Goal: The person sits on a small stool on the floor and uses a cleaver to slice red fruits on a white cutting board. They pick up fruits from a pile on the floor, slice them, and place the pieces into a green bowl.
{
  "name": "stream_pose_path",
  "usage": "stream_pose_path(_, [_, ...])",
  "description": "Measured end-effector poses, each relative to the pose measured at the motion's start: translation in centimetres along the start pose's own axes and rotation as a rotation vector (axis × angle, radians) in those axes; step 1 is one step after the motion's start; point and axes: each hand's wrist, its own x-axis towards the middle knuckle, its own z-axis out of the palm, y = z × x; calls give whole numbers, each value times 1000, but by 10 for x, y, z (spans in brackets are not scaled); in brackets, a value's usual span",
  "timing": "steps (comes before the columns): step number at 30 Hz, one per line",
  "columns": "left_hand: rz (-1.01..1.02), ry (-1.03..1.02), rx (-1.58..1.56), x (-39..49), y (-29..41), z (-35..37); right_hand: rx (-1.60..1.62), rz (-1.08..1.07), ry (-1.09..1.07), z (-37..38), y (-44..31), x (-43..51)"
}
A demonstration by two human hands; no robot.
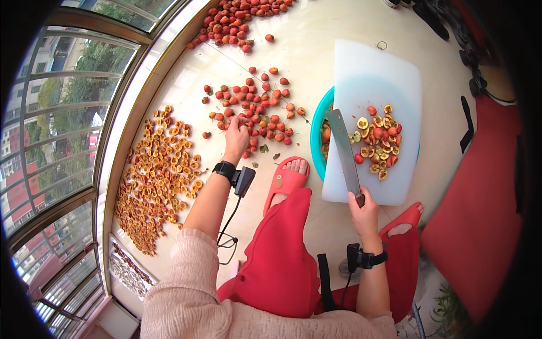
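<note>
My right hand (364, 212) grips the dark handle of a kitchen cleaver (346, 152). Its long blade lies over the left part of a white plastic cutting board (377, 63), which rests across a turquoise basin (317, 135). Cut and whole red fruits (381, 140), which look like hawthorn, are gathered on the board beside the blade. My left hand (238, 137) reaches down into a scatter of whole red fruits (271, 101) on the tiled floor. Its fingertips are bent among them; whether they pinch a fruit is hidden.
Halved fruits (156, 178) spread over the floor along the window at left. Another heap of whole fruits (237, 17) lies at the far end. Eyeglasses (228, 245) are on the floor near my left elbow. My sandalled foot (288, 178) stands between the fruits and the basin.
</note>
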Motion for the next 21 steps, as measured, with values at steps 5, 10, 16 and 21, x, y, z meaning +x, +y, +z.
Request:
stream_pose_path(5, [-109,67,90,15,-37,-33,-14,114,100,-7,10,6])
stream_pose_path(10, [156,275,262,32,-35,-45,6,46,83,-7,10,1])
stream_pose_path(16, [358,142,547,67,-18,-34,-18,65,57,8,15,-9])
stream_pose_path(21, [372,86,902,86,-15,-16,55,150,27,14,18,-10])
